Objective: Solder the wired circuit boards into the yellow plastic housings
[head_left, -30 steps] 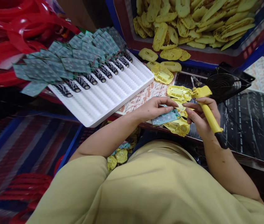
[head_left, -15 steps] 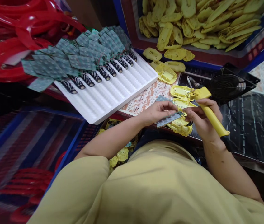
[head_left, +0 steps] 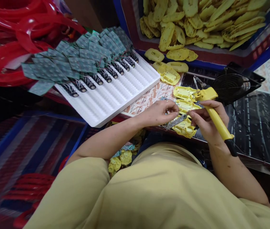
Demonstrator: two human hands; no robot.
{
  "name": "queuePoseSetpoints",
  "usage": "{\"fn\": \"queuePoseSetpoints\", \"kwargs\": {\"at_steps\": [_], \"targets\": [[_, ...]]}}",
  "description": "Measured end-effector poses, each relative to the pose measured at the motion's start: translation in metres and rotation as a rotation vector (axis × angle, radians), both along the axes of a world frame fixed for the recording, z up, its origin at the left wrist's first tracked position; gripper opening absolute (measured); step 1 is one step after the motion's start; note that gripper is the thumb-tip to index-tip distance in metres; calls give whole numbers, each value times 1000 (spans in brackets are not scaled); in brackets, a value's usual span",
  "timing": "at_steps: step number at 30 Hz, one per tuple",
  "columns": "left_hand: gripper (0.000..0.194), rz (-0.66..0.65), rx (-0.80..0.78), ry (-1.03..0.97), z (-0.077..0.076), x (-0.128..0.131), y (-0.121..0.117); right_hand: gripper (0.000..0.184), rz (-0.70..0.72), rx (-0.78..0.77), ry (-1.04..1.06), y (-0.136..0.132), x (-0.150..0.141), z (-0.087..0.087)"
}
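My left hand (head_left: 159, 112) pinches a small green circuit board (head_left: 176, 121), which is tilted almost on edge above a yellow plastic shell (head_left: 184, 128) at the table's near edge. My right hand (head_left: 205, 122) grips a yellow soldering iron (head_left: 212, 112) in its palm, tip pointing away toward the far left, while its fingertips touch the board's right end. More yellow shells (head_left: 184, 93) lie just beyond the hands.
A white foam tray (head_left: 116, 90) at the left carries several circuit boards (head_left: 77, 62) with black coiled parts. A blue-edged crate (head_left: 204, 25) of yellow shells stands behind. A black fan (head_left: 230, 84) sits to the right. Red plastic hoops (head_left: 10, 38) pile at far left.
The circuit board has turned from lying flat, face up, to standing nearly on edge between both hands. The soldering iron stays in the right hand.
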State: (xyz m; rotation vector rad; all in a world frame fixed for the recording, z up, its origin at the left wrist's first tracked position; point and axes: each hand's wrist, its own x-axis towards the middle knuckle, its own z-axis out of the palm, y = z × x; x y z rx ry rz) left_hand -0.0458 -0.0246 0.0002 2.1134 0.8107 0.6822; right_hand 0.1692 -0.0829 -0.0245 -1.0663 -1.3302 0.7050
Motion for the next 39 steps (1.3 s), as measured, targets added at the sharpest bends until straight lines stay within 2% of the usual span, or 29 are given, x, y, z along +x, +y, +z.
{"fn": "queuePoseSetpoints", "kwargs": {"at_steps": [3, 5, 8, 11, 16, 19, 24, 27, 30, 33, 36, 39], "targets": [[15, 86, 81, -63, 4, 6, -1, 51, 33, -20, -20, -1, 2, -1], [19, 84, 70, -165, 4, 12, -1, 50, 70, -35, -15, -1, 1, -2], [39, 13, -118, -334, -3, 23, 2, 50, 115, -34, 21, -2, 0, -2], [57, -23, -313, -412, -12, 31, 8, 48, 111, -45, 18, -4, 0, -2], [58, 13, -438, -400, -19, 33, 14, 47, 96, -65, -19, -7, 3, -4], [60, 17, -448, -374, -19, 33, 14, 46, 99, -74, -17, -6, 2, -4], [63, -17, -366, -407, -19, 35, 12, 52, 102, -89, -10, -3, 0, -4], [65, 22, -390, -454, -18, 34, 11, 50, 83, -53, 6, -3, 2, -6], [56, 78, -406, -425, -11, 27, 16, 36, 6, 36, -43, -3, 15, -10], [46, 108, -340, -300, 3, 18, 31, 26, -83, 102, -165, 1, 42, -13], [39, 106, -273, -156, 21, 10, 55, 33, -118, 114, -401, 15, 71, -15], [31, 80, -222, 36, 38, 8, 83, 36, -52, 115, -670, 42, 88, -16]]}}
